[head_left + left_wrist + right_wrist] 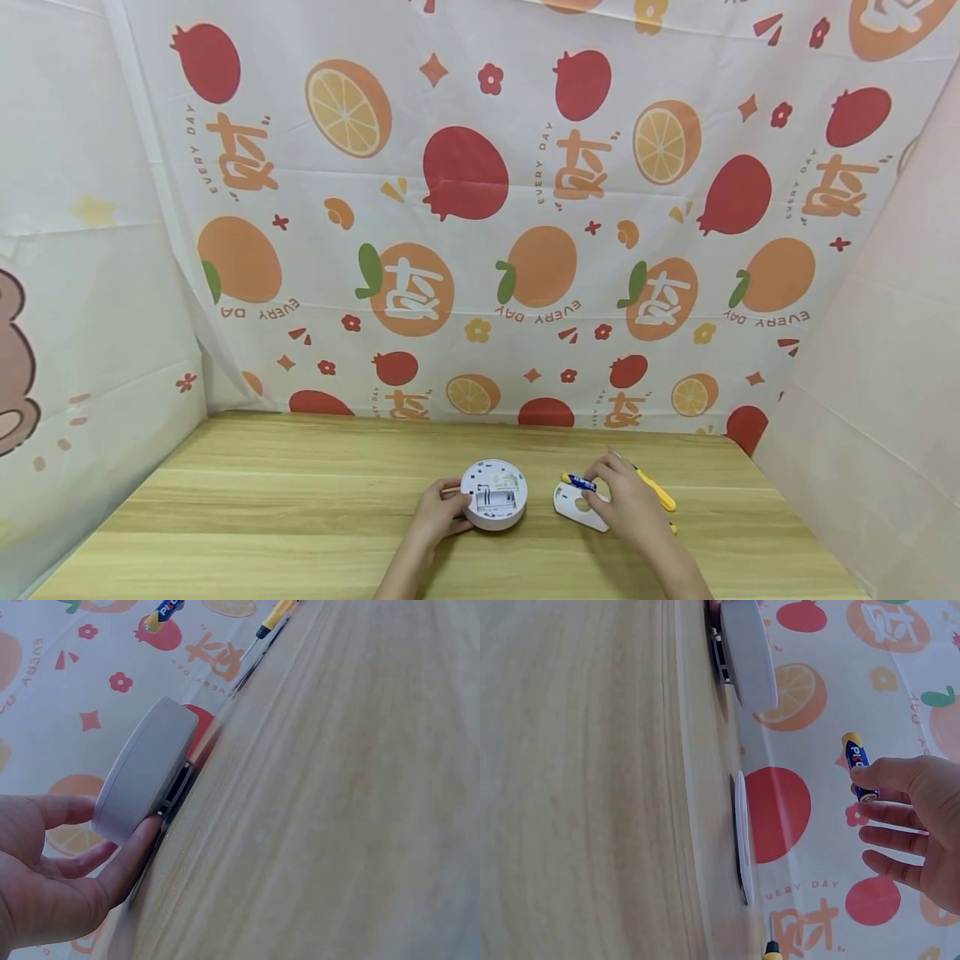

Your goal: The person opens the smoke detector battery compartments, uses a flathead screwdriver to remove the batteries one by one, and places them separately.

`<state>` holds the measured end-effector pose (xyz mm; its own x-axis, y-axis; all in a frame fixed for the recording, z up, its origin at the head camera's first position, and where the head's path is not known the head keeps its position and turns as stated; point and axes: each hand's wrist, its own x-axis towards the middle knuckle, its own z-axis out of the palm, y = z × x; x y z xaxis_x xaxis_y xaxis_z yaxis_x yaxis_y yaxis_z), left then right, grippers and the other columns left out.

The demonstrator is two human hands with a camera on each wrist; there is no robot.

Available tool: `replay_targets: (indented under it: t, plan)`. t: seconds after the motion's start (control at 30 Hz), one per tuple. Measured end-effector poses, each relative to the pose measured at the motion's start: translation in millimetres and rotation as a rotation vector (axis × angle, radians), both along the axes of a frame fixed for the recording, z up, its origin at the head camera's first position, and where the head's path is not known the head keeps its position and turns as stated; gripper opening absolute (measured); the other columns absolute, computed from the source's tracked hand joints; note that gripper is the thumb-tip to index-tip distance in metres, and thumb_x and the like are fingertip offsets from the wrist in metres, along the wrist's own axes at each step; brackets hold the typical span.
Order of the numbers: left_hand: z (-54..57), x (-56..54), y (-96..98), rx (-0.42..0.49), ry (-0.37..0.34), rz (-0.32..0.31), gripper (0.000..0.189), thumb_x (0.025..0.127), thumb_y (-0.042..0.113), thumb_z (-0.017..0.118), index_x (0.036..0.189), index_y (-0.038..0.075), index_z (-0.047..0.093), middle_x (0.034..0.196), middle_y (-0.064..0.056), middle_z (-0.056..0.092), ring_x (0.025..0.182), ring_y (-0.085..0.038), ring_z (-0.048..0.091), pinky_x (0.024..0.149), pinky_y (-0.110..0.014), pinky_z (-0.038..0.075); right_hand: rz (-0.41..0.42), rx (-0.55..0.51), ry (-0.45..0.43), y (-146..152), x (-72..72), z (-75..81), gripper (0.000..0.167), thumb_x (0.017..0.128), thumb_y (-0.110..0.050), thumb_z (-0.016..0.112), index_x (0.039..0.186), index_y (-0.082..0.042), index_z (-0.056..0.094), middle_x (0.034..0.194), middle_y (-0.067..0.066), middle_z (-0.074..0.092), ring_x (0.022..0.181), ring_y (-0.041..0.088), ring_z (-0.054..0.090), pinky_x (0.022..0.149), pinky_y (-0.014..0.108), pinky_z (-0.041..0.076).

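In the head view my left hand [438, 515] grips the near left edge of a round white device [480, 477], which is tilted with its underside up and an open battery bay [495, 500] in it. The left wrist view shows the thumb and fingers on the rim of the device [146, 769]. My right hand [626, 504] is to the right, pinching a blue battery with a yellow end [577, 482] between thumb and forefinger. In the right wrist view this battery [860, 769] is held up in the air, the other fingers spread loosely below it.
A flat white cover plate [577, 512] with a round hole lies on the wooden table [285, 508] beneath the right hand. Beside that hand is a yellow-handled screwdriver [660, 490], and a small yellow tip [673, 528] shows behind the wrist. Fruit-printed cloth [465, 175] hangs behind the table.
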<state>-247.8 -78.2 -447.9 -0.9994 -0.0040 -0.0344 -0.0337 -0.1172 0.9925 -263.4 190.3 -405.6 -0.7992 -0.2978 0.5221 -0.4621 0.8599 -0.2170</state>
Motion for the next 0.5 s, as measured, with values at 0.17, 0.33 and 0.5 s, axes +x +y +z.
replay_targets:
  t: [0.17,0.33,0.5]
  plan:
    - [1.2,-1.7,0.6,-0.006,-0.001,0.007,0.046,0.085,-0.002,0.05,0.123,-0.021,0.032,0.106,-0.03,0.053,0.079,-0.021,0.059,0.069,-0.035,0.055,-0.006,-0.015,0.009,3.6,-0.7,1.3,0.019,0.071,-0.014,0.078,0.079,-0.019,0.062,0.092,-0.009,0.055,0.11,0.027,0.051,0.068,0.032,0.052]
    - [1.1,-2.9,0.6,-0.013,-0.001,0.01,0.045,0.085,-0.002,0.05,0.122,-0.021,0.033,0.106,-0.03,0.053,0.079,-0.021,0.058,0.069,-0.034,0.055,-0.015,-0.024,0.007,8.3,-1.5,2.9,0.019,0.071,-0.013,0.078,0.078,-0.02,0.061,0.097,-0.005,0.058,0.111,0.028,0.051,0.069,0.036,0.053]
    - [-1.0,-1.8,-0.2,-0.013,0.001,0.013,0.045,0.085,-0.003,0.051,0.121,-0.022,0.033,0.105,-0.03,0.053,0.079,-0.021,0.059,0.067,-0.033,0.056,-0.056,-0.019,-0.026,16.8,0.4,4.2,0.017,0.073,-0.015,0.077,0.078,-0.02,0.061,0.105,0.001,0.06,0.103,0.026,0.054,0.066,0.04,0.053]
